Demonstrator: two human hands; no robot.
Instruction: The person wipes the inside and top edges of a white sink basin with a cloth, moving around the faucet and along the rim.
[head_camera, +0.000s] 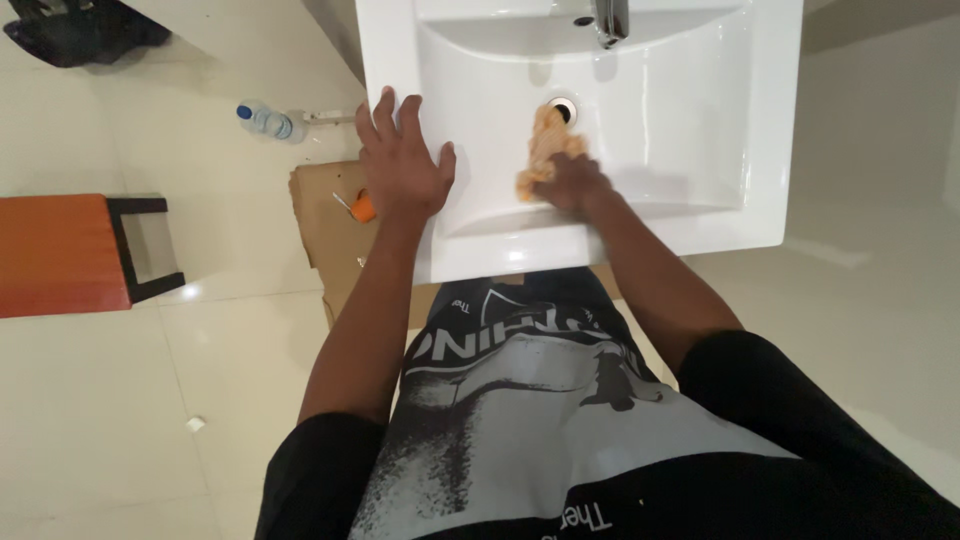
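Right hand (572, 185) is closing round a crumpled orange cloth (545, 150) and pressing it onto the floor of the white sink (700, 120); fingers curled, grip firm, image blurred w/ motion. Cloth is lying inside the basin, one end touching the drain hole (562, 108), just below the tap (610, 20).

Left hand (400, 160) is resting flat on the sink's left rim, fingers spread wide, holding nothing, apparently bracing.

Progress, as judged: wiping is under way in the basin centre near the drain. Basin walls and rim are looking white and glossy, no obvious dirt showing, but cannot tell which parts the cloth has covered. Far right slope and back ledge by the tap are sitting well apart from the cloth, so prob. remaining.

Packages etc.: a clear plastic bottle (268, 122) w/ blue cap is lying on its side on the pale tiled floor (120, 400), left of the sink. A brown cardboard box (325, 215) is standing under the sink's left edge, w/ a small orange item (364, 207) on top, kind unclear. An orange stool (60, 252) w/ dark frame is sitting at far left. No signs visible.
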